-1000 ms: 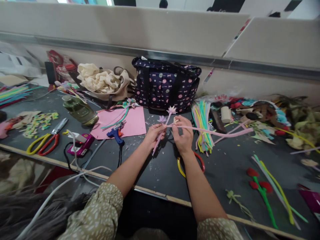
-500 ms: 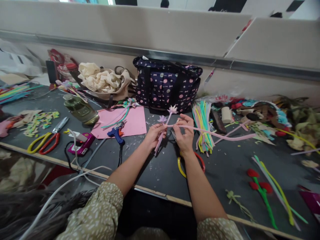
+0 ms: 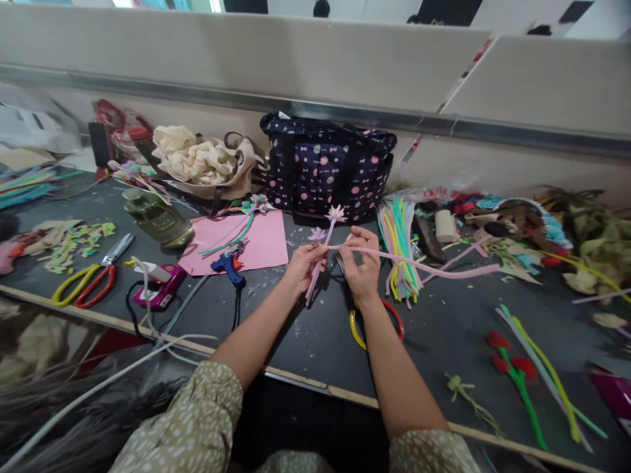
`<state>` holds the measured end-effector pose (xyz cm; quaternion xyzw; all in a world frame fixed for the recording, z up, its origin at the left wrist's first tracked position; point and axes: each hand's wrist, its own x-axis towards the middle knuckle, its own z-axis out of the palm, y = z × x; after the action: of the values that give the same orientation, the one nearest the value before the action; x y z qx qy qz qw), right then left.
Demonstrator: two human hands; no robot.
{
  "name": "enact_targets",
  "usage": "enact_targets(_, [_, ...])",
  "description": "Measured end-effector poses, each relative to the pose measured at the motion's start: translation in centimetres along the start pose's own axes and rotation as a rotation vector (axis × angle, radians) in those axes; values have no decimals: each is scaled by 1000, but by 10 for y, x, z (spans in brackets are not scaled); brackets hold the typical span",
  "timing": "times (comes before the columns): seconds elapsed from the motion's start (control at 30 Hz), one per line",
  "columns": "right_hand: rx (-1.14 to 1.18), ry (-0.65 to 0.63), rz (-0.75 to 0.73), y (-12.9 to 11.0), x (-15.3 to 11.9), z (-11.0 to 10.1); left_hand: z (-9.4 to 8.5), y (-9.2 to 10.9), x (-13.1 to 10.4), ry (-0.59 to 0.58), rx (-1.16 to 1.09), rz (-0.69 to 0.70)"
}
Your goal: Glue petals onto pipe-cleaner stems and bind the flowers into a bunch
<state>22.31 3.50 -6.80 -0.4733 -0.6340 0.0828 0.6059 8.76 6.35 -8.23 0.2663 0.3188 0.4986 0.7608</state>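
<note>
My left hand (image 3: 306, 266) is closed round the stems of a pipe cleaner flower (image 3: 336, 214), pale pink with a spiky head. A smaller lilac flower (image 3: 316, 234) sits lower in the same grip. My right hand (image 3: 363, 263) pinches a long pink pipe cleaner (image 3: 424, 265). One end of this pipe cleaner meets the stems at my left fingertips, and the other stretches out to the right. Beneath my right hand lies a pair of scissors with red and yellow handles (image 3: 396, 322), its blades partly hidden by the hand.
A bundle of pipe cleaners (image 3: 397, 253) lies right of my hands. Behind stands a dark patterned bag (image 3: 328, 167). To the left are a blue glue gun (image 3: 229, 266), a pink sheet (image 3: 271, 243), a bottle (image 3: 158, 218) and more scissors (image 3: 101, 276). A red flower (image 3: 515, 374) lies front right.
Both hands keep their hold, with hardly any movement against the stems. The whole view has shifted very slightly.
</note>
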Motion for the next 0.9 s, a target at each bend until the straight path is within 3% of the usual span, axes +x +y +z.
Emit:
enact_targets(0.53, [-89, -44, -145, 10, 2, -8, 0, -4, -1, -6, 29, -49])
enact_targets(0.9, [-164, -109, -62, 6, 3, -14, -1, -6, 0, -6, 28, -6])
